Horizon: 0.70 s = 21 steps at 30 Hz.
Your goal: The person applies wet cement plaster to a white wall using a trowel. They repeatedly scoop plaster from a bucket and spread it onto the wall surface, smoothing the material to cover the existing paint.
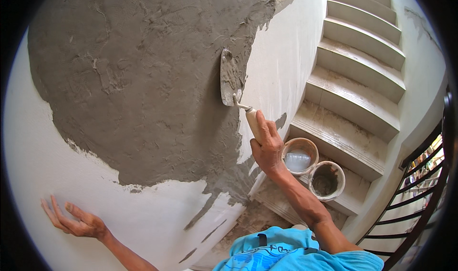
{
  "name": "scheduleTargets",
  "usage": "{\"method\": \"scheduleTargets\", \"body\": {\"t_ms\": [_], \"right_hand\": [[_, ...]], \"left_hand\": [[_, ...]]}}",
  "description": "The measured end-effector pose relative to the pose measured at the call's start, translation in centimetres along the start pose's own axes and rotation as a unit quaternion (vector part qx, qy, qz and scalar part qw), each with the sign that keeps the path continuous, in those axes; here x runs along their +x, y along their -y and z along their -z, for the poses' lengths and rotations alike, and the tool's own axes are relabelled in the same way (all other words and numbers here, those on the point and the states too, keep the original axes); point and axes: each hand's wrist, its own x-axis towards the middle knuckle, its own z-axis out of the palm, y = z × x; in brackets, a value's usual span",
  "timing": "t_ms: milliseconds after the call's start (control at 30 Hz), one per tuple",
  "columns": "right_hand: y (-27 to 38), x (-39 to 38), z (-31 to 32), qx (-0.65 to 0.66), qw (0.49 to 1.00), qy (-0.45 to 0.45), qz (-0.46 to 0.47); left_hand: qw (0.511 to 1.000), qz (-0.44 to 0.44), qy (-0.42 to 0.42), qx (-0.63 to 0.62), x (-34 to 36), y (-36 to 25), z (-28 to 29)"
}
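Grey mortar (143,90) is covering much of the white wall (281,51); the trowel (231,75) is sitting near the mortar's right edge, its handle (254,124) being grasped by the right hand (268,147). The left hand (80,222) is holding nothing, extending near the wall's lower left edge; contact is not showing clearly.

A stairwell under building work: pale steps (353,97) climb beside a white wall (281,56) partly covered in rough grey plaster (143,94), with a trowel (230,78), two buckets (340,184) and a dark railing (435,194).
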Motion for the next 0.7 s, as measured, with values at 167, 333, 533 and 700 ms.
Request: {"method": "scheduleTargets", "body": {"t_ms": [167, 333, 533, 700], "right_hand": [[-1.1, 2.6, 0.6, -0.017, 0.999, -0.051, -0.002], [-2.4, 7.0, 0.1, -0.038, 0.997, -0.07, -0.018], [-2.1, 4.3, -0.7, -0.038, 0.997, -0.055, 0.039], [-1.4, 2.3, 1.0, 0.018, 0.999, -0.03, 0.039]], "left_hand": [[1.0, 0.0, -0.008, -0.029, -0.1, 0.2, -0.1], [1.0, 0.0, -0.006, -0.03, 0.0, 0.1, -0.1], [1.0, -0.01, -0.004, -0.005, 0.1, -0.1, -0.2], [1.0, 0.002, -0.002, -0.01, 0.0, 0.0, 0.1]]}}
